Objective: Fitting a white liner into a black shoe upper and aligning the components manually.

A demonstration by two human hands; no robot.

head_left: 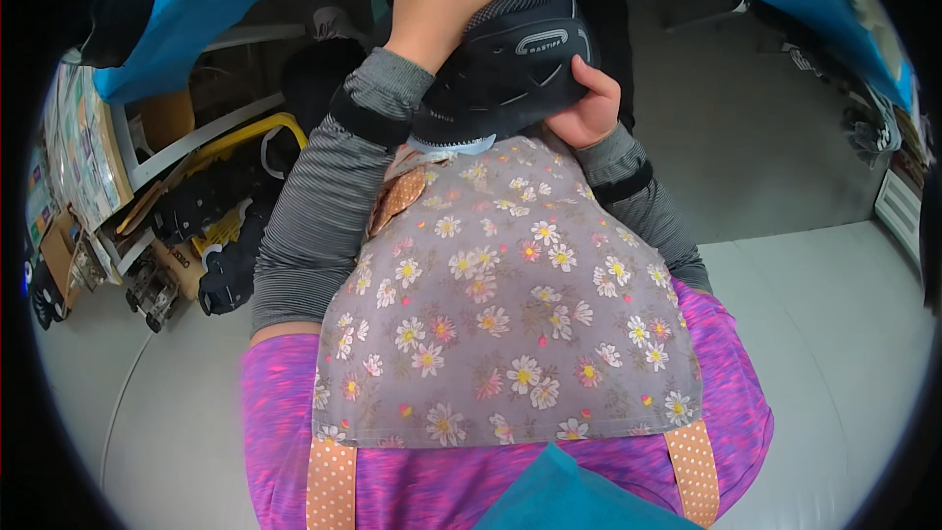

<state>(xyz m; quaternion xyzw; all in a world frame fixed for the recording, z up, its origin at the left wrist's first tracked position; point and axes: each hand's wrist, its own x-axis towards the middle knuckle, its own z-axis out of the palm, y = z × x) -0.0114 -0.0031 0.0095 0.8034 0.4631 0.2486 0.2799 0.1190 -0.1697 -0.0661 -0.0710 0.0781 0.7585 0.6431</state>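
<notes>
A black shoe upper (515, 74) with textured mesh, small slits and a light grey emblem is held up in front of my apron, at the top of the view. My left hand (442, 5) grips its upper left part, fingertips curled over the mesh and thumb stretched along it. On the lower right side, my right hand (589, 106) pinches the edge with the thumb on the outer face; its other fingers are hidden behind. White stitching and a pale blue strip (456, 146) show along the bottom edge nearest me.
Blue covering (255, 0) curves across the far edge. At the left, a yellow basket (231, 226) stands among black pieces (231, 275) and cardboard (182, 270). A floral apron (510, 314) covers my lap. Dark cords (868, 137) hang at the right above the pale floor (814, 314).
</notes>
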